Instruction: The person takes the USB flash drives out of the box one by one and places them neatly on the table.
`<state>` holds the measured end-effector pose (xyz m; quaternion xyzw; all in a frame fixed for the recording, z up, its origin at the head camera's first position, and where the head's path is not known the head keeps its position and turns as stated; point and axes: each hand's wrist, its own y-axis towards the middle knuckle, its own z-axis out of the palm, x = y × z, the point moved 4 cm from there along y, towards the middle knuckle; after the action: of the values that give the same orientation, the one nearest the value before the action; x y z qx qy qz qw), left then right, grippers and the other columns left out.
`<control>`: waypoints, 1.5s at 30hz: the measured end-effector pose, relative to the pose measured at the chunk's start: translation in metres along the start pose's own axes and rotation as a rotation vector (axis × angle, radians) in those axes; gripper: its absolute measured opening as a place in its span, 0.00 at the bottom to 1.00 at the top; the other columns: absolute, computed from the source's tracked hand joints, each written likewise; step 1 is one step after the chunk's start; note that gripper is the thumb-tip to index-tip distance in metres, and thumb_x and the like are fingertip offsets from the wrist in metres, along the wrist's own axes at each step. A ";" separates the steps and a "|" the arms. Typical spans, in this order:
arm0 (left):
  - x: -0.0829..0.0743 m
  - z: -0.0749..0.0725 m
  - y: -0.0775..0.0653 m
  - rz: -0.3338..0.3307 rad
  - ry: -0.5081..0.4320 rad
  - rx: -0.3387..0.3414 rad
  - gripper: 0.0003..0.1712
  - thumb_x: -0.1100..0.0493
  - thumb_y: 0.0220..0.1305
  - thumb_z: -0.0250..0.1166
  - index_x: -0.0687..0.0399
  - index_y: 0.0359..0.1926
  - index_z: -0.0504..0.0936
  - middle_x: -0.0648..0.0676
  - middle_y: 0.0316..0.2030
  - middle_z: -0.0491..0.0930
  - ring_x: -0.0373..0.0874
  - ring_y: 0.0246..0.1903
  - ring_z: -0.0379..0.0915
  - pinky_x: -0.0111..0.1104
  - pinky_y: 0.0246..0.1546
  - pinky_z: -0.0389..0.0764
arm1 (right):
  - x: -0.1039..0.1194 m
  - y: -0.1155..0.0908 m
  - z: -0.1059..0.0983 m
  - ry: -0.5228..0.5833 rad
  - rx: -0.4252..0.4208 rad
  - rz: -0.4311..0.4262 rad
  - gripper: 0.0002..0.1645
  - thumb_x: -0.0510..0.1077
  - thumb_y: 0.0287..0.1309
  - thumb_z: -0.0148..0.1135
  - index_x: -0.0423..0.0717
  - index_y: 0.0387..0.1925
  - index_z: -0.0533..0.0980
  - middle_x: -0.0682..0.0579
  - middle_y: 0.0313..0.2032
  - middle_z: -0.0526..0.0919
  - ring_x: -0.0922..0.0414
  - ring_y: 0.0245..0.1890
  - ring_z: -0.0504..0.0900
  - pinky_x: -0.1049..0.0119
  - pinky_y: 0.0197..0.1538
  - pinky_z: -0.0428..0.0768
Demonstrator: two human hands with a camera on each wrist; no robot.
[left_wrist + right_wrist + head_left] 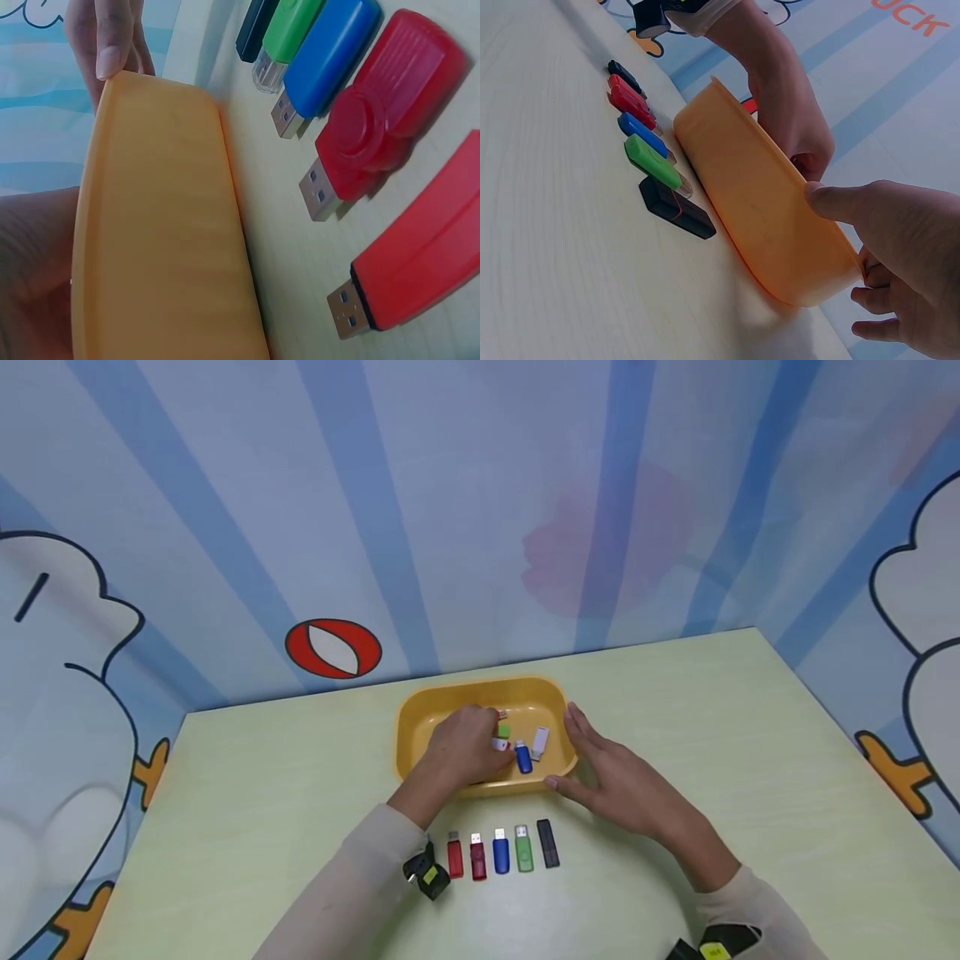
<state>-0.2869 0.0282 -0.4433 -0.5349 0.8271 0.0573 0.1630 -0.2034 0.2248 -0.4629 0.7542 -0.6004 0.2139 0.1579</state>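
Observation:
My left hand [467, 745] reaches down into a yellow plastic tray [423, 706], its fingers bent among several USB flash drives. Its fingertips are hidden, so whether they pinch a drive does not show. Beside them in the tray lie a blue USB flash drive [523, 758], a white one [540, 741] and a bit of a green one [504, 730]. At the tray's right end, my right hand [630, 781] holds the rim, with the thumb [832, 201] on the near edge and the fingers around the corner.
In front of the tray stands a row of USB flash drives: red [455, 856], dark red [477, 857], blue [501, 852], green [523, 849], black [548, 843]. Another black drive [626, 75] shows at the row's left end. A patterned wall cloth [480, 527] rises behind the table [285, 793].

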 end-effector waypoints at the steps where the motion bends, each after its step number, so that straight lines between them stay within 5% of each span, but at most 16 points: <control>1: 0.000 0.000 0.000 0.000 0.010 -0.002 0.19 0.46 0.63 0.78 0.54 0.32 0.82 0.51 0.25 0.76 0.42 0.25 0.73 0.29 0.23 0.71 | 0.000 0.000 0.000 -0.002 0.002 0.002 0.64 0.74 0.68 0.60 0.52 0.87 0.39 0.50 0.86 0.45 0.39 0.79 0.65 0.39 0.72 0.74; 18: 0.002 0.004 0.004 -0.011 0.089 -0.038 0.19 0.45 0.64 0.76 0.56 0.36 0.84 0.53 0.34 0.76 0.44 0.29 0.73 0.30 0.26 0.72 | 0.004 0.001 0.002 -0.018 -0.001 -0.009 0.64 0.76 0.68 0.58 0.50 0.86 0.41 0.49 0.86 0.45 0.38 0.78 0.66 0.39 0.72 0.73; 45: 0.009 0.006 0.000 0.030 0.052 -0.032 0.22 0.53 0.62 0.77 0.63 0.50 0.84 0.56 0.42 0.77 0.45 0.34 0.74 0.32 0.32 0.77 | 0.005 0.003 0.003 -0.014 -0.003 -0.019 0.63 0.74 0.69 0.59 0.49 0.86 0.42 0.48 0.86 0.44 0.38 0.78 0.66 0.40 0.72 0.74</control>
<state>-0.2886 0.0220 -0.4520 -0.5263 0.8380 0.0591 0.1318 -0.2047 0.2186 -0.4631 0.7611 -0.5946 0.2064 0.1567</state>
